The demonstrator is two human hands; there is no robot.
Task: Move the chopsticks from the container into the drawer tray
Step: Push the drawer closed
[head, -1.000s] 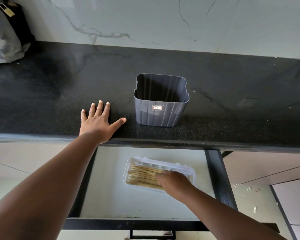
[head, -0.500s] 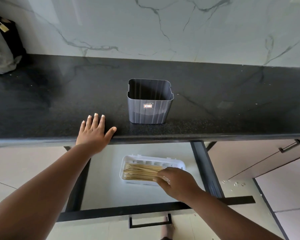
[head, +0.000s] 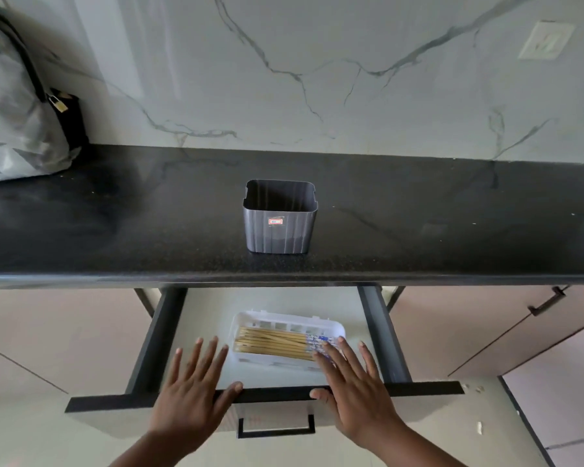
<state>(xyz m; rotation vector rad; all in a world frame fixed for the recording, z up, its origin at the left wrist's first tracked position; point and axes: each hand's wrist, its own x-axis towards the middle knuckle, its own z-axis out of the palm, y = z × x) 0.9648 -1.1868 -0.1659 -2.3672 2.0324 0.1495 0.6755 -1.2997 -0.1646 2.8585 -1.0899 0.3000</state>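
Chopsticks (head: pixel 277 343) lie in the tray (head: pixel 338 328), lower centre; container (head: pixel 280 221) on the worktop (head: pixel 115 230) looks empty. Left hand (head: pixel 191 396) and right hand (head: pixel 354 389) flat, holding nothing, over the drawer (head: pixel 277 394) front. Risks: fingers pinched on closing; a hard shove slides the tray.

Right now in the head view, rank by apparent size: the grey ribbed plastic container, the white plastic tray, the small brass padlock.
1. White plastic tray, nearer the camera, so unsure
2. Grey ribbed plastic container, close in size
3. Small brass padlock
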